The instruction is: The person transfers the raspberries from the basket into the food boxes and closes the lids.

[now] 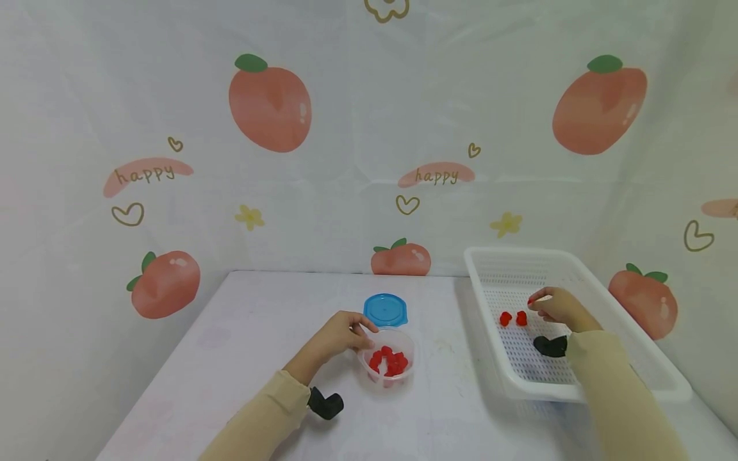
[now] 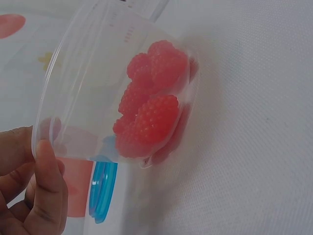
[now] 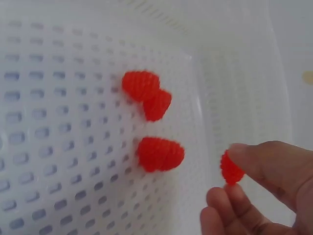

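Note:
My left hand [image 1: 344, 334] pinches the rim of a clear round plastic tub [image 2: 88, 98] between thumb and finger. Several red raspberries [image 2: 156, 117] lie in the bottom of that tub, which stands on the table. Over the white perforated basket [image 1: 501, 365], my right hand [image 1: 558, 307] holds a single raspberry [image 3: 231, 168] between thumb and fingertips, raised above the basket floor. Below it, more raspberries [image 3: 160, 154] lie on the basket floor in two small clusters, plain in the right wrist view.
A blue lid [image 1: 385, 310] lies on the white table [image 1: 277, 301] just behind the tub. The basket's raised walls stand at the right side of the table. Behind everything hangs a white cloth [image 1: 346, 83] printed with fruit. A black strap piece [image 1: 326, 404] shows at the left wrist.

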Tool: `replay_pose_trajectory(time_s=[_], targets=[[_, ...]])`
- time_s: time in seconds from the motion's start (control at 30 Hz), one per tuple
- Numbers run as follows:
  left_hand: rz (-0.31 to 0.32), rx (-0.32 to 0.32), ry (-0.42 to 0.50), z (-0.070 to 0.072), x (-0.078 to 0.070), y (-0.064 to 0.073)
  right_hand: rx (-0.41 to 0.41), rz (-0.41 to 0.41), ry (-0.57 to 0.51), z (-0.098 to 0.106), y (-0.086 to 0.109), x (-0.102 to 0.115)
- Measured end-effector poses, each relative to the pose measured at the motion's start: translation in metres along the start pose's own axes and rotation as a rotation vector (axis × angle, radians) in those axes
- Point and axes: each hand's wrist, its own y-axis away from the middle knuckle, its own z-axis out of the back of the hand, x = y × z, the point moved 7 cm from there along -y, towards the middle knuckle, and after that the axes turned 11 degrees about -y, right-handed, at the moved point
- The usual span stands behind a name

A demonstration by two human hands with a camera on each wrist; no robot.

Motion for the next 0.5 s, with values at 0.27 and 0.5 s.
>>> replay_pose_trajectory(time_s=[0.27, 0.5], targets=[[0.004, -0.003, -0.001, 0.0, -0.001, 0.0, -0.152, 0.182, -0.142, 0.006, 0.013, 0.031], [0.0, -0.003, -0.002, 0.0, -0.001, 0.0, -0.285, 0.291, -0.546, 0.01, 0.03, 0.056]])
